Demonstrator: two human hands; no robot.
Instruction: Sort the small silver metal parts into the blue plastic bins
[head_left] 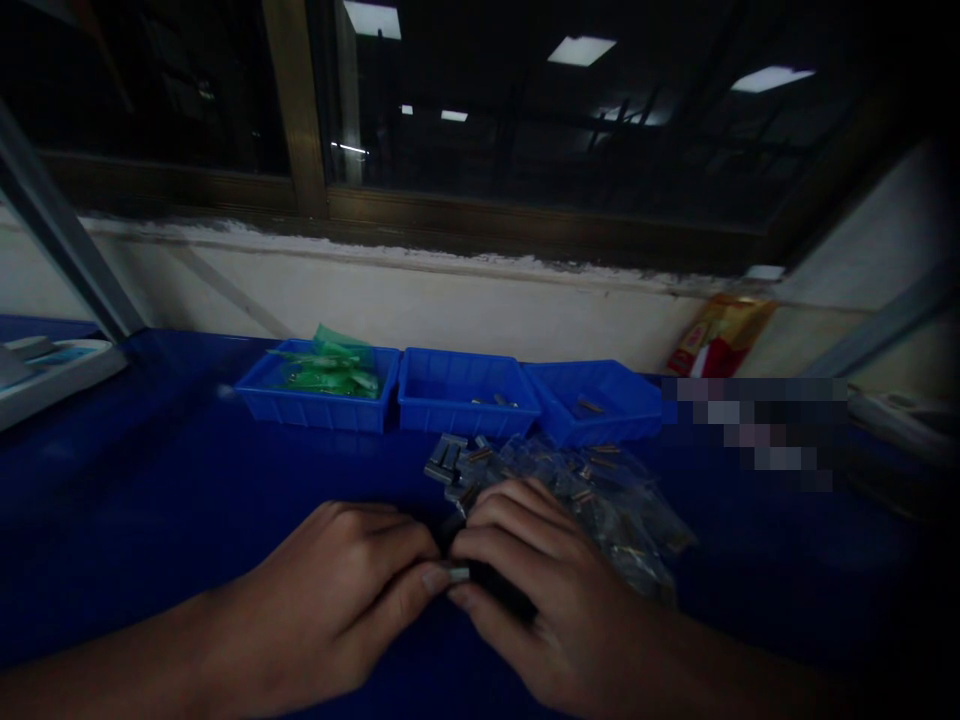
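Note:
My left hand (367, 575) is closed, with its thumb and forefinger pinching a small shiny metal piece (458, 574). The free end of that piece lies by the thumb and forefinger of my right hand (544, 570). My right fingers are curled; what they hold, if anything, is hidden. Just beyond the hands is a pile of clear plastic bags (637, 510) with small metal parts in and among them. Several short metal cylinders (448, 456) lie at the pile's left edge.
Along the wall stand a blue bin (322, 412) with green plastic packets (334, 372), a middle blue bin (469, 415) and a right blue bin (600, 425), both with small metal parts. A red and gold packet (724, 335) leans behind. A white device (60, 375) sits left.

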